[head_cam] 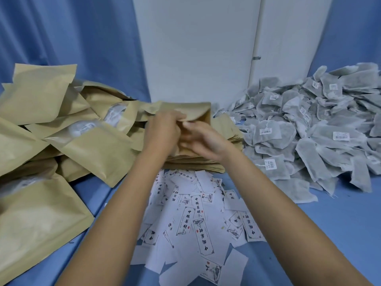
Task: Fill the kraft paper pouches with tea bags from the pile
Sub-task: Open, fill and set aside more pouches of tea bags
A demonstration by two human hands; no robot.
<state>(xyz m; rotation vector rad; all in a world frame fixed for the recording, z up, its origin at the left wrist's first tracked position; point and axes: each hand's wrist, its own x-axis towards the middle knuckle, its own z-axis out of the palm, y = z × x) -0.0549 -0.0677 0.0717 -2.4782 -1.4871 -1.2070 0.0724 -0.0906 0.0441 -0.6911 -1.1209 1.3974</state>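
Note:
A flat stack of empty kraft pouches (224,133) lies at the centre of the blue table. Over it, my left hand (165,131) grips the edge of one kraft pouch (195,111) that is lifted off the stack. My right hand (204,139) pinches the same pouch's lower edge from the right, fingers curled at its mouth. The pile of grey tea bags (309,131) with small white labels spreads over the right side. A heap of filled kraft pouches (61,131) with clear windows lies to the left.
White printed label slips (198,213) are scattered on the blue cloth (319,223) in front of the stack, between my forearms. A white wall panel (195,48) and blue curtains stand behind the table.

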